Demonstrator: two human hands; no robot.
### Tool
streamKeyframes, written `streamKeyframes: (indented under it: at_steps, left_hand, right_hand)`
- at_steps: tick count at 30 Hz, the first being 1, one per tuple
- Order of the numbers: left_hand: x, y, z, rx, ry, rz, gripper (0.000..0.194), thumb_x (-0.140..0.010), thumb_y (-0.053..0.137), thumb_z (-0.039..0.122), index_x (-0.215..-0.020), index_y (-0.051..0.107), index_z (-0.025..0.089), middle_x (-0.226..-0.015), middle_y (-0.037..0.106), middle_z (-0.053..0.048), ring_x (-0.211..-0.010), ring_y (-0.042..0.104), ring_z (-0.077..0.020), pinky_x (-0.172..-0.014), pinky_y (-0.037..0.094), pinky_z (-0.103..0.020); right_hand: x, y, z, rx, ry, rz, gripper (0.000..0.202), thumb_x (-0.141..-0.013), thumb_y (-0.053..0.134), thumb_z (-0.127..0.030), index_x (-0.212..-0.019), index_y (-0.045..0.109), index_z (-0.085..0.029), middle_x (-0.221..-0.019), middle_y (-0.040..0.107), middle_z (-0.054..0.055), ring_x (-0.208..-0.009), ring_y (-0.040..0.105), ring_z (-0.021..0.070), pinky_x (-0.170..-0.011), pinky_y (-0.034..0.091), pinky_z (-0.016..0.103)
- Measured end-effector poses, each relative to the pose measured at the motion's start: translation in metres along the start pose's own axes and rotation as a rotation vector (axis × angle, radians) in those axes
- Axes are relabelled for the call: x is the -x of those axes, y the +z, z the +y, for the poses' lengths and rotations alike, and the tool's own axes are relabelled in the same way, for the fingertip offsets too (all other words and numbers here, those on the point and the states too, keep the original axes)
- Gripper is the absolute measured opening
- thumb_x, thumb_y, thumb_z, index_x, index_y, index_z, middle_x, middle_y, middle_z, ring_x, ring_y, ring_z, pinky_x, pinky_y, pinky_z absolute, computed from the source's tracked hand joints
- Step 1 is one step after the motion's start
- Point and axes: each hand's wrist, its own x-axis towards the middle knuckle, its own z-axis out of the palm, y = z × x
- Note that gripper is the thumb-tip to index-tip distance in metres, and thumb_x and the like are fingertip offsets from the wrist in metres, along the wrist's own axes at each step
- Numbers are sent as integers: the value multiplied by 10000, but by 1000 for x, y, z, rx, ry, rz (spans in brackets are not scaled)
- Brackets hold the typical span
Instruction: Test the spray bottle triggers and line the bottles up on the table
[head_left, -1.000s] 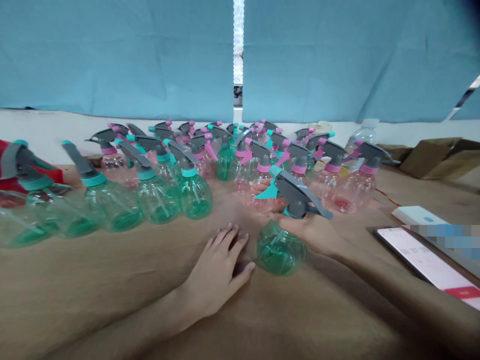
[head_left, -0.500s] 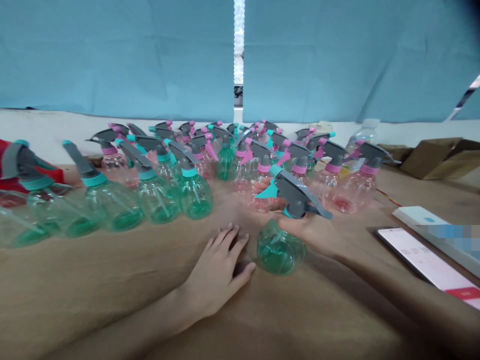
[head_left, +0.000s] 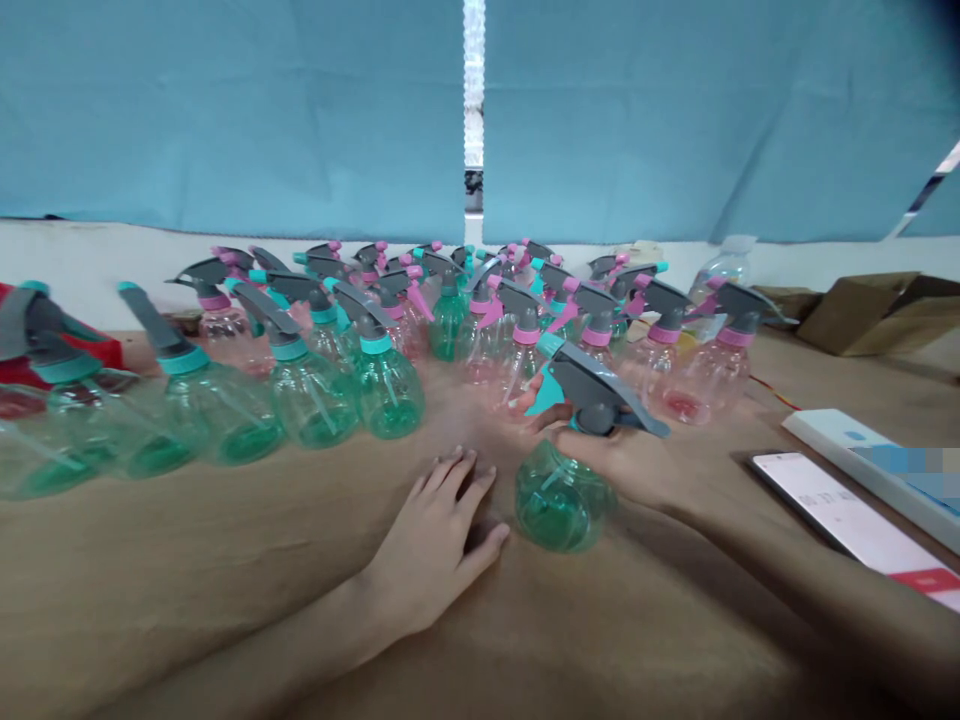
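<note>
A green spray bottle (head_left: pixel 564 498) with a grey and teal head stands tilted slightly on the table, right of centre. Around its neck is my right hand (head_left: pixel 622 455), with fingers by the teal trigger. My left hand (head_left: pixel 435 540) lies flat on the table just left of that bottle, fingers spread, holding nothing. A row of green bottles (head_left: pixel 311 400) with teal collars stands to the left. Pink bottles (head_left: pixel 686 380) with grey heads stand behind my right hand and to its right.
More spray bottles crowd the back of the wooden table (head_left: pixel 225 570). At the right lie a phone (head_left: pixel 832 510) and a white box (head_left: pixel 862 460). Behind them sits an open cardboard box (head_left: pixel 862 315). A blue cloth (head_left: pixel 262 120) hangs behind.
The fingers of my right hand have drawn in at the trigger, which has moved toward the bottle's neck. My left hand has stayed in place.
</note>
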Motion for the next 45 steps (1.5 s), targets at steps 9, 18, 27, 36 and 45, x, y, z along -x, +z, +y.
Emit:
streamKeyframes:
  at_steps: [9,18,27,36,45]
  left_hand:
    - [-1,-1,0,1,0,-1,531,-925,448,452,-1348,454,131,-1435,418,-157,-1332,350,-322,-1053,337,-519]
    - [-1,1,0,-11,3,17,524,-924,449,446,-1342,462,130,-1421,434,-161,-1321,361,-324,-1043,343,-518]
    - [-2,1,0,-27,2,20,520,-924,447,454,-1332,476,133,-1423,433,-167,-1323,363,-331,-1045,338,-517]
    - [-1,2,0,-48,-8,-2,540,-929,434,468,-1342,470,122,-1434,417,-171,-1327,355,-331,-1058,322,-509]
    - [0,-2,0,-5,22,21,533,-933,443,435,-1341,469,92,-1421,424,-196,-1329,350,-341,-1052,328,-518]
  right_hand:
    - [2,7,20,-251,47,21,170,-670,534,-246,-803,640,-253,-721,670,5,-763,667,212,-715,543,345]
    - [-2,14,21,-208,90,93,111,-643,547,-295,-729,553,-226,-711,632,21,-671,602,196,-606,509,314]
    - [0,19,22,-265,-38,143,220,-723,640,-364,-913,578,-271,-873,654,14,-761,615,203,-724,497,362]
    - [5,18,28,-235,-5,243,581,-646,739,-492,-1109,475,-261,-960,623,18,-813,595,213,-742,486,404]
    - [45,-3,24,4,18,97,624,-680,716,-517,-1178,483,-221,-1181,612,111,-1110,571,306,-925,460,502]
